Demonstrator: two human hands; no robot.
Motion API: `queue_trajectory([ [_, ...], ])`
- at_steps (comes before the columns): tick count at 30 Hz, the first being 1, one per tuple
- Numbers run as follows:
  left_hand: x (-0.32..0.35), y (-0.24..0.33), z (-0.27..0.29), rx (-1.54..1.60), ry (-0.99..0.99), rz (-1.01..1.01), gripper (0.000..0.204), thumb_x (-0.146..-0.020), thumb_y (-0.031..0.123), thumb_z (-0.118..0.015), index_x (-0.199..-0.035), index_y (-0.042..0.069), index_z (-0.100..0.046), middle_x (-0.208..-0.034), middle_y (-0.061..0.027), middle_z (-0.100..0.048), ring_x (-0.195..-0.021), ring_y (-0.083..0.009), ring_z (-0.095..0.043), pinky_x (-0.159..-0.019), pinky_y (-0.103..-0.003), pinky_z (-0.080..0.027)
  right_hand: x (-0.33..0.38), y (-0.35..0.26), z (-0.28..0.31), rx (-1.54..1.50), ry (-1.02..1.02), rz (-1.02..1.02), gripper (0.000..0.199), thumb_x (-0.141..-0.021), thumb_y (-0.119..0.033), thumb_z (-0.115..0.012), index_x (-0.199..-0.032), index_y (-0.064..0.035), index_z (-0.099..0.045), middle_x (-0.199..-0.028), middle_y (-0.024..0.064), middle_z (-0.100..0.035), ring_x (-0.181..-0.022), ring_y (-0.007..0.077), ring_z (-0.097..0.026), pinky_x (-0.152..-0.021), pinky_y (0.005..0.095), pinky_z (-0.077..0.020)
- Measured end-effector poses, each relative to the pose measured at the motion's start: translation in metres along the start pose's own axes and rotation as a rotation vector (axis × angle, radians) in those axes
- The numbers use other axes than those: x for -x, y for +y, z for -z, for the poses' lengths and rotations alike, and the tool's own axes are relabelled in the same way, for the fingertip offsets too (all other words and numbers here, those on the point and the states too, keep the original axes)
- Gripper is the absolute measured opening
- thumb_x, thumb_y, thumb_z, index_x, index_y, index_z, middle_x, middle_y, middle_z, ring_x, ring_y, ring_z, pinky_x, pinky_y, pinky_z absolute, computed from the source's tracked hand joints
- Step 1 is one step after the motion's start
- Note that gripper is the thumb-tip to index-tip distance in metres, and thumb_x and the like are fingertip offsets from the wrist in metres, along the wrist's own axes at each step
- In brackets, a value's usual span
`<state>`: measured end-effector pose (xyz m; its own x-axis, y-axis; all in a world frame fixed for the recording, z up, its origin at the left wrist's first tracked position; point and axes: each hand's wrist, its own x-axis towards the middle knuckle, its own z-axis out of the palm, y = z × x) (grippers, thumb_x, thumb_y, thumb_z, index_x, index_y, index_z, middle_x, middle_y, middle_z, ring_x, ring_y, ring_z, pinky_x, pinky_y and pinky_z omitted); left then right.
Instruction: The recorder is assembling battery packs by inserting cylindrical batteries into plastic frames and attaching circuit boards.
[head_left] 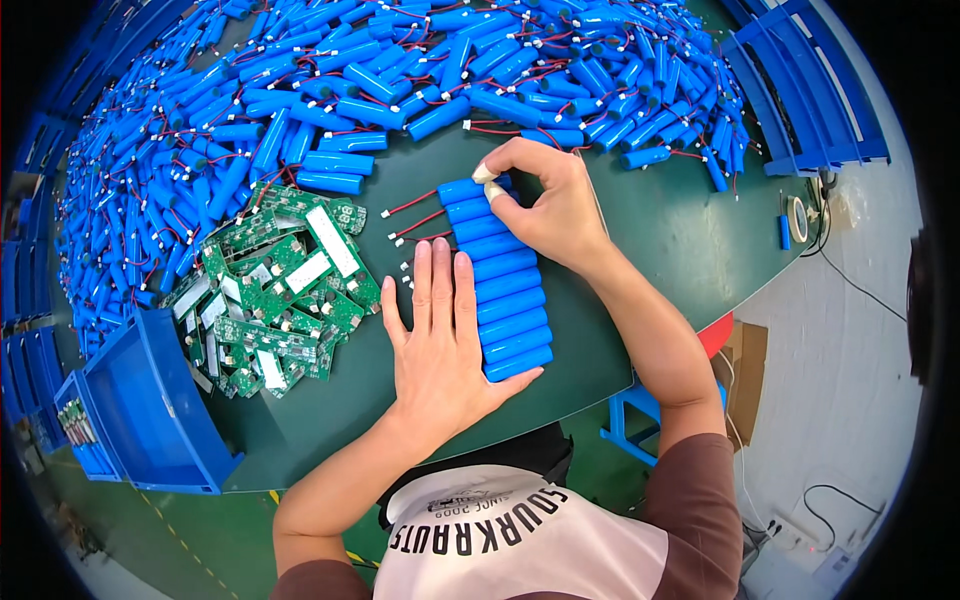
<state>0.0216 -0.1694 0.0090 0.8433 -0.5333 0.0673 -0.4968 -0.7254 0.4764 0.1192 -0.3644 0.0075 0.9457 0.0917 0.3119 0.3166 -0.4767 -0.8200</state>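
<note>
Right of the circuit-board pile lies the blue cell row; the left hand, nearer the pile, rests spread along the row; the right hand, farther off, pinches by the end cell, hold unclear; squaring-up seems in hand, next needing even pressure.

A blue bin sits left — tape roll and cardboard box right.

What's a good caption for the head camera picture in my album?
Left hand and right hand at a neat row of blue cylinders, green circuit boards heaped nearby.
</note>
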Motion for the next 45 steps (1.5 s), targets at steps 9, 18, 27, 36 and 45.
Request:
queue_trajectory([
  [9, 0.0, 0.0, 0.0, -0.041, -0.02, -0.009, 0.133, -0.068, 0.069, -0.078, -0.156, -0.008, -0.016, -0.16, -0.0314, -0.022, -0.152, -0.0461, -0.018, -0.115, -0.068, -0.01, -0.004, 0.015, 0.017, -0.312, -0.147, -0.013, 0.041, -0.101, -0.029, -0.045, -0.113, 0.0043, -0.065, -0.101, 0.0143, -0.072, -0.1, 0.0242, -0.067, -0.095, 0.0377, -0.0501],
  [18, 0.0, 0.0, 0.002, -0.071, -0.031, 0.015, 0.125, -0.073, 0.071, -0.073, -0.155, -0.007, -0.022, -0.159, -0.0312, -0.026, -0.15, -0.0465, -0.023, -0.115, -0.068, -0.013, -0.008, 0.027, 0.014, -0.424, -0.176, -0.024, 0.047, -0.107, -0.034, -0.04, -0.11, 0.0045, -0.067, -0.099, 0.0139, -0.071, -0.098, 0.0231, -0.067, -0.095, 0.0381, -0.0491],
  [27, -0.005, 0.003, 0.001, -0.154, -0.044, 0.021, 0.129, -0.071, 0.074, -0.072, -0.156, -0.007, -0.02, -0.159, -0.0307, -0.027, -0.15, -0.0483, -0.023, -0.116, -0.064, -0.011, -0.012, 0.026, 0.01, -0.405, -0.158, 0.015, 0.038, -0.104, -0.026, -0.047, -0.104, 0.0066, -0.067, -0.098, 0.0115, -0.07, -0.092, 0.019, -0.065, -0.085, 0.032, -0.051],
  [36, -0.006, 0.002, 0.001, -0.202, -0.057, -0.016, 0.136, -0.065, 0.071, -0.079, -0.157, -0.007, -0.016, -0.16, -0.0307, -0.022, -0.15, -0.0491, -0.019, -0.117, -0.062, -0.011, -0.021, 0.026, 0.008, -0.421, -0.077, 0.129, 0.04, -0.1, -0.029, -0.054, -0.079, 0.0057, -0.055, -0.068, 0.0222, -0.05, -0.061, 0.0332, -0.045, -0.059, 0.0443, -0.0378],
  [45, 0.001, 0.003, 0.011, -0.208, 0.16, -0.152, 0.128, -0.063, 0.061, -0.087, -0.157, 0.001, -0.024, -0.161, -0.0251, -0.025, -0.15, -0.0488, -0.016, -0.119, -0.063, -0.013, -0.019, 0.022, 0.002, -0.538, -0.064, 0.13, 0.048, -0.097, -0.042, -0.062, -0.079, 0.0033, -0.064, -0.065, 0.0093, -0.057, -0.064, 0.0143, -0.052, -0.061, 0.0347, -0.0443],
])
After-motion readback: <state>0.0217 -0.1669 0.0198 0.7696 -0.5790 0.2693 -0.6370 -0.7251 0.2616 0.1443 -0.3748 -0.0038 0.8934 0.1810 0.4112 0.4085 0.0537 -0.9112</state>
